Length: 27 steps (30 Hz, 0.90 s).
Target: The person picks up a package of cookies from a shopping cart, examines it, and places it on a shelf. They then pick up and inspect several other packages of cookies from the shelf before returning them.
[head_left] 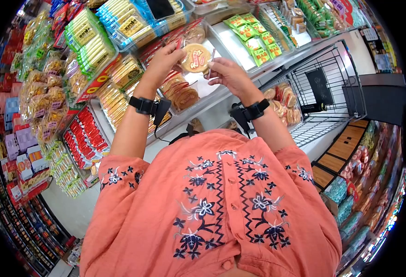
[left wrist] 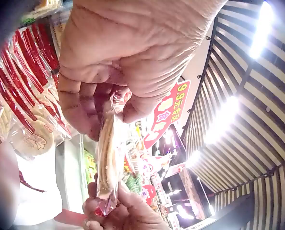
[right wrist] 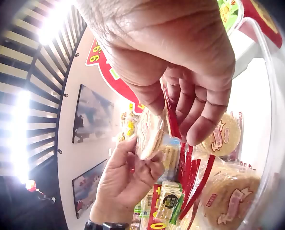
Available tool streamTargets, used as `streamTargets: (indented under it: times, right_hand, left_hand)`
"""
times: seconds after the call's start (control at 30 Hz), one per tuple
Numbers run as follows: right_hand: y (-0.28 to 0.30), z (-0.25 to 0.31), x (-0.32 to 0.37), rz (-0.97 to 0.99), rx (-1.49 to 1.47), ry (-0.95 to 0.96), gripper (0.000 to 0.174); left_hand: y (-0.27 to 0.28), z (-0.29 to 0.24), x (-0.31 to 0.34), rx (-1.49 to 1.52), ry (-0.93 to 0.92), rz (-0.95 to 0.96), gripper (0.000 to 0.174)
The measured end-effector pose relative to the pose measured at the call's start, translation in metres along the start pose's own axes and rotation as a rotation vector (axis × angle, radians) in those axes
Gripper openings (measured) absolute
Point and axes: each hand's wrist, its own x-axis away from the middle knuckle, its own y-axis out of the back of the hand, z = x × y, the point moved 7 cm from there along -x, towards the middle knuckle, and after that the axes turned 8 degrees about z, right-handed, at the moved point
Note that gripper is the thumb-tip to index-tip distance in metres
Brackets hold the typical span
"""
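A round, flat, pale-brown cake (head_left: 196,58) in a clear wrapper, with a red printed design on its face, is held up over the display bins. My left hand (head_left: 167,63) pinches one edge of the wrapper between thumb and fingers. On the opposite edge, my right hand (head_left: 230,77) pinches the wrapper too. Seen edge-on in the left wrist view, the packaged cake (left wrist: 109,153) looks like a thin stack of layers. Below both hands, more of these round cakes (head_left: 182,92) in red-edged wrappers stand in a clear bin.
Green snack packets (head_left: 253,39) fill part of the bin to the right. Green and blue packs of stick-shaped snacks (head_left: 90,41) are at the upper left, above red packets (head_left: 86,143). A wire shopping cart (head_left: 323,92) stands at my right. A dark phone-like slab (head_left: 160,8) lies on the blue packs.
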Motion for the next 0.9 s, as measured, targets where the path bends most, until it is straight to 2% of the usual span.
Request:
streamTargets:
  times: [0.13,0.33,0.53,0.63,0.73,0.83,0.87,0.9]
  right_hand:
    - [-0.008,-0.004,0.002,-0.010,-0.038,-0.008,0.027]
    - [-0.007,-0.014,-0.001,-0.013,-0.061,-0.012,0.029]
    - [0.001,-0.020,-0.017,0.002,-0.069,-0.016,0.036]
    - [0.013,-0.026,-0.028,-0.097,-0.026,-0.031,0.034]
    - [0.026,-0.033,-0.034,-0.156,-0.021,-0.023,0.036]
    - [0.032,-0.041,-0.038,-0.161,-0.037,-0.040,0.038]
    - [0.032,-0.044,-0.040,-0.153,-0.049,-0.047,0.039]
    - [0.032,-0.046,-0.041,-0.164,-0.043,-0.052,0.040]
  left_hand:
    - [-0.004,-0.010,-0.006,-0.053,0.007,-0.049,0.028]
    - [-0.004,-0.004,-0.017,-0.108,0.058,-0.010,0.031]
    - [-0.003,-0.014,-0.034,-0.377,-0.105,-0.012,0.037]
    - [0.006,-0.016,-0.049,-0.659,-0.194,-0.072,0.039]
    - [0.009,-0.008,-0.054,-0.827,-0.165,-0.087,0.040]
    - [-0.003,-0.007,-0.046,-0.932,-0.249,-0.066,0.041]
    - [-0.005,-0.001,-0.044,-0.971,-0.169,-0.061,0.039]
    - [-0.008,0.000,-0.040,-0.955,-0.181,-0.049,0.038]
